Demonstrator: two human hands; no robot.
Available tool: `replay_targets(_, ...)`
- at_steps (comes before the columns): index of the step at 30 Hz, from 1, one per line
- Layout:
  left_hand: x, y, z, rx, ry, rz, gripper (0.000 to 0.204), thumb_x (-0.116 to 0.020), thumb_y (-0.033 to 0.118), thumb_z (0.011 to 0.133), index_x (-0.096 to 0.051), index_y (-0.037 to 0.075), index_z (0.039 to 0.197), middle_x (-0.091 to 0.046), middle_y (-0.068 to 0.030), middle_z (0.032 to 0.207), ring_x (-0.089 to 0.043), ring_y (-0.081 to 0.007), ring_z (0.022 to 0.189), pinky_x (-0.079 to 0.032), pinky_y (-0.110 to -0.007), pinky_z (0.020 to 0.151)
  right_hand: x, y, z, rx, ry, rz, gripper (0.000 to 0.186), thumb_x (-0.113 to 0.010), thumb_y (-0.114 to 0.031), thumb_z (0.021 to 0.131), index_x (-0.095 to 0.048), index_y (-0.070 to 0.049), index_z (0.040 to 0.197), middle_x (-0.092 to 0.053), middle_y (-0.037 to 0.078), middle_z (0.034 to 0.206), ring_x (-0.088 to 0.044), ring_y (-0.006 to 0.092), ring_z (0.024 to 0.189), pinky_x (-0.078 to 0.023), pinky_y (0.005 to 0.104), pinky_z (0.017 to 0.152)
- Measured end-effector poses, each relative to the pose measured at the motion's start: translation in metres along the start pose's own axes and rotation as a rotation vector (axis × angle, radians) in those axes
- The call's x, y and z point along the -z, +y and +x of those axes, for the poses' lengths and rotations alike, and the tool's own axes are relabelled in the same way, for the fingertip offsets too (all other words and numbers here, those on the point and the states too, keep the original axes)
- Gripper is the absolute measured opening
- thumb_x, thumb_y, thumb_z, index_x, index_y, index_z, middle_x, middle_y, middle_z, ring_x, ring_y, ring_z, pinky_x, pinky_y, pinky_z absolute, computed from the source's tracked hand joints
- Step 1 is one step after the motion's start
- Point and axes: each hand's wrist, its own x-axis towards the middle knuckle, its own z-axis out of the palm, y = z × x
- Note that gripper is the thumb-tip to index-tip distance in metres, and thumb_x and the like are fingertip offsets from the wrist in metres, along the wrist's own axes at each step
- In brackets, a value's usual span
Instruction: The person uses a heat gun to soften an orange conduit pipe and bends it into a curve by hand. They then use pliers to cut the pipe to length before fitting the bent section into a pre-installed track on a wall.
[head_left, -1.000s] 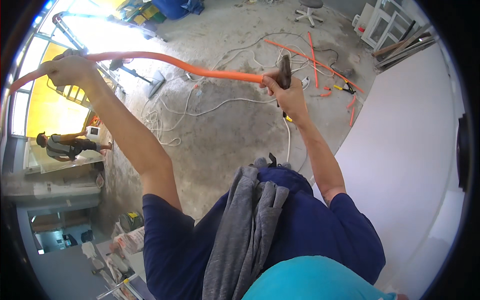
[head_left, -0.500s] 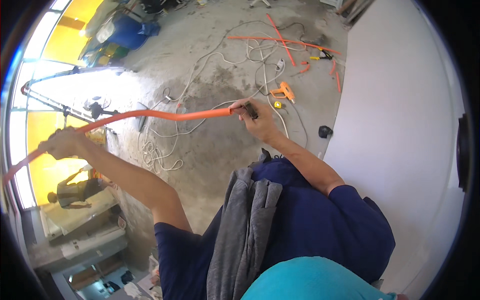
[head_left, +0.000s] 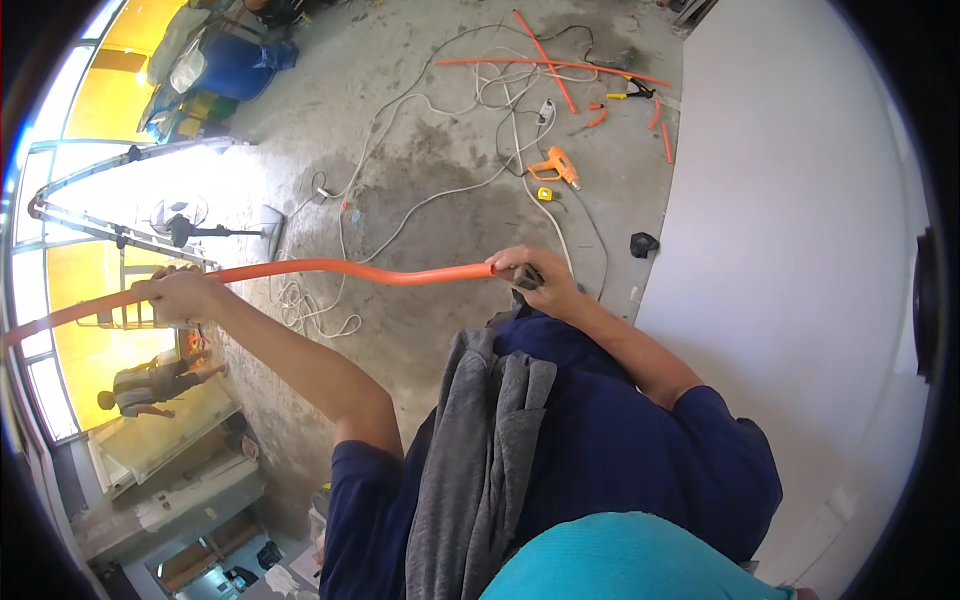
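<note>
A long orange plastic pipe [head_left: 420, 276] with a gentle S-bend stretches across in front of me, its far left end running out to the picture's edge. My left hand [head_left: 183, 297] is wrapped round it on the left. At its open right end is my right hand [head_left: 545, 284], fingers closed and touching the rim. A small dark object [head_left: 528, 277], probably a tool, sits in that hand; its kind cannot be made out and the fingers partly cover it.
On the floor lie an orange heat gun [head_left: 556, 168], a yellow tape measure [head_left: 544, 194], tangled white cables [head_left: 415, 215], more orange pipes [head_left: 545, 62] and a dark lump [head_left: 643, 244]. A ladder [head_left: 130, 155] and a fan [head_left: 180, 230] stand left. A wall [head_left: 780, 200] borders the right; another person [head_left: 150, 385] is far left.
Both hands and the pipe appear shifted rightward, and the pipe's right end sits lower, closer to my body. The grips look the same. The view has shifted slightly.
</note>
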Motion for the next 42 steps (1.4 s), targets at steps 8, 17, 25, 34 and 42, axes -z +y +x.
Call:
replay_targets(8,-0.025,-0.027,-0.043,0.032,-0.046,-0.074,0.052,-0.047,0.045,0.108,-0.054,0.002,0.08,-0.044,0.0,0.066,-0.04,-0.011,0.052,-0.034,-0.028,0.043,0.023,-0.025,-0.024,0.122,0.088,-0.189,0.03,-0.079,0.004,0.081,-0.068,-0.006,0.107,-0.072,0.01,0.106,-0.07,0.0223,0.092,-0.056,0.0331,0.081)
replay_targets(17,-0.021,-0.02,-0.061,-0.003,-0.061,-0.163,0.05,-0.046,0.043,0.109,-0.04,0.01,0.071,-0.033,0.0043,0.061,-0.029,-0.0071,0.049,-0.024,-0.027,0.041,0.015,-0.018,-0.026,-0.129,0.178,-0.317,0.018,-0.08,-0.002,0.086,-0.067,-0.005,0.096,-0.065,0.003,0.087,-0.058,0.0112,0.071,-0.047,0.0272,0.066)
replay_targets(25,0.003,0.003,-0.065,0.008,-0.129,-0.201,0.051,-0.041,0.043,0.111,-0.041,0.01,0.073,-0.036,0.0031,0.06,-0.032,-0.0066,0.047,-0.026,-0.026,0.041,-0.001,0.004,-0.019,-0.534,0.261,-0.18,0.021,-0.079,-0.023,0.092,-0.072,-0.003,0.094,-0.057,-0.004,0.07,-0.049,0.0058,0.063,-0.039,0.0258,0.057)
replay_targets(34,0.033,0.004,-0.084,0.068,-0.133,-0.36,0.046,-0.039,0.038,0.112,-0.039,0.011,0.075,-0.038,0.0036,0.056,-0.037,-0.0071,0.043,-0.03,-0.025,0.039,0.03,0.008,0.014,-0.926,0.427,0.362,0.022,-0.074,-0.023,0.094,-0.063,-0.007,0.084,-0.05,-0.005,0.065,-0.042,0.0053,0.048,-0.032,0.0237,0.042)
replay_targets(42,0.081,-0.016,-0.097,0.018,-0.16,-0.461,0.043,-0.041,0.041,0.111,-0.039,0.011,0.081,-0.034,0.0026,0.06,-0.03,-0.006,0.046,-0.026,-0.025,0.041,0.032,0.054,0.02,-1.015,0.289,0.192,0.022,-0.077,-0.024,0.092,-0.065,-0.006,0.087,-0.058,0.0,0.068,-0.048,0.0071,0.045,-0.036,0.0249,0.038)
